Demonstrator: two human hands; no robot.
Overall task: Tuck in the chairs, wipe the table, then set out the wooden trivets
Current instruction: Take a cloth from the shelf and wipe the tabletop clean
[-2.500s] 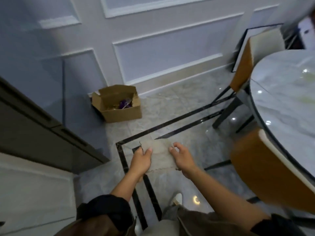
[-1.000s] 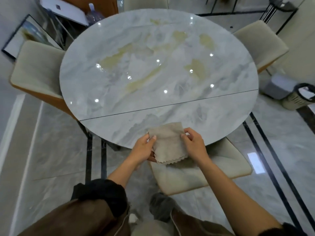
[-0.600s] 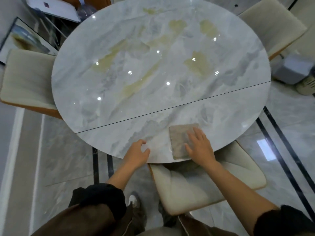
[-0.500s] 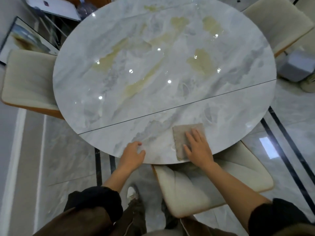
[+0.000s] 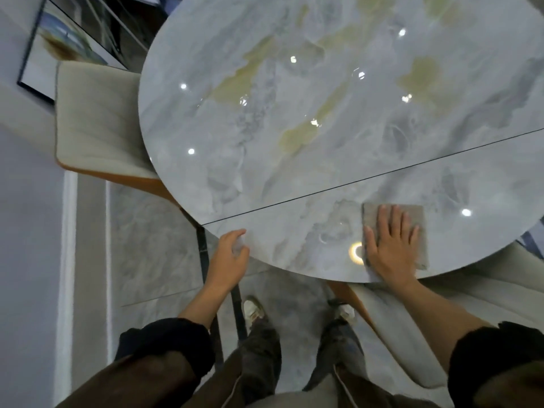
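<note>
Open tabletop (image 5: 294, 136) lies ahead of and between both hands. The near edge is flanked by a chair (image 5: 97, 122) left and a chair (image 5: 482, 293) right.

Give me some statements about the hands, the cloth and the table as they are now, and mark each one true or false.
1. The right hand lies flat on the cloth. True.
2. The cloth hangs off a chair. False: it lies on the table, near its edge.
3. The left hand rests at the table's rim. True.
4. Wooden trivets stand on the table. False: none are in view.
5. The left hand holds the cloth. False: it touches only the table.
</note>
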